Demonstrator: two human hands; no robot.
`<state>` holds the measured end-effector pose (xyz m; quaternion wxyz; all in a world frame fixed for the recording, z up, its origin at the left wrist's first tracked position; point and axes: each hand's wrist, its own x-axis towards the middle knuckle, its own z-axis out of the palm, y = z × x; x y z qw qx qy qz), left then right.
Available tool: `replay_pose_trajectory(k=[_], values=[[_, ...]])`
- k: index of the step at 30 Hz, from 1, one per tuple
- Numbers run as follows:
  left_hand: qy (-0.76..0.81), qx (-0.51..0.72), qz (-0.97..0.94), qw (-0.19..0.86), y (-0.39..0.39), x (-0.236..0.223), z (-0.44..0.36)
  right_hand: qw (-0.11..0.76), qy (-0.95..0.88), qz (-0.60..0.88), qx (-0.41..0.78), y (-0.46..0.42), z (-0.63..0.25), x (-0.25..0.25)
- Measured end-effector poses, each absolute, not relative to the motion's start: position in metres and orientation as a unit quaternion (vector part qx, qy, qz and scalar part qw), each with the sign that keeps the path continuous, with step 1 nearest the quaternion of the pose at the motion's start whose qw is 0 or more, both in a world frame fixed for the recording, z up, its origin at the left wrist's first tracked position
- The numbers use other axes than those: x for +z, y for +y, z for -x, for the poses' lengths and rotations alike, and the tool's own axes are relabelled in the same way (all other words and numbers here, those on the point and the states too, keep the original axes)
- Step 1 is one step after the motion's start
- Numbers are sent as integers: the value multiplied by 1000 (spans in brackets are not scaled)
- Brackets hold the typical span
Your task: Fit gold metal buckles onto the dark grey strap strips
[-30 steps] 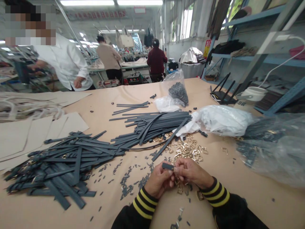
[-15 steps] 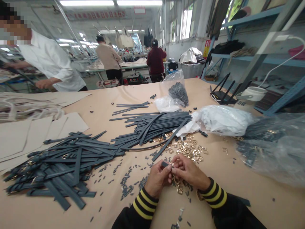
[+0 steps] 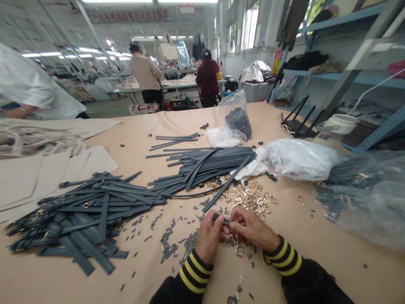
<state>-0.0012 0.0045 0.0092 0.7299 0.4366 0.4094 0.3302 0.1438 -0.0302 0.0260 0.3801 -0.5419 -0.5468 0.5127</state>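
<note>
Strap bit [image 3: 220,217]: short, dark, flat, pinched between both hands.
Hands: close together, left hand [image 3: 210,237] and right hand [image 3: 253,230] touching.
Gold buckles [image 3: 249,195]: shiny metal squares, heaped just past the hands.
Long strips [image 3: 95,207]: flat, dark, piled on the tan table [image 3: 316,236].

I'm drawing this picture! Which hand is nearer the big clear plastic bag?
Right hand: it sits left of the clear plastic bag. The left hand sits farther left, beyond it.

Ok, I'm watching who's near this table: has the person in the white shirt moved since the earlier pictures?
Yes, leftward: the person in the white shirt now stands at the view's left edge, further left along the pale card sheets on the table.
</note>
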Motion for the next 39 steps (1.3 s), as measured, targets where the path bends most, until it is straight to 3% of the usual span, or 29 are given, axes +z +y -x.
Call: replay_pose_trajectory(k=[10,19,32,39], values=[[422,347,-478,688,4,13,-1,392,-589,550,444,-32,-135,30],[414,354,-498,675,7,12,2,396,-555,514,521,-32,-139,32],[387,327,-513,693,0,19,-1,402,-490,558,536,-32,-135,24],[432,361,-544,623,1,2,0,382,-468,524,600,-32,-139,7]])
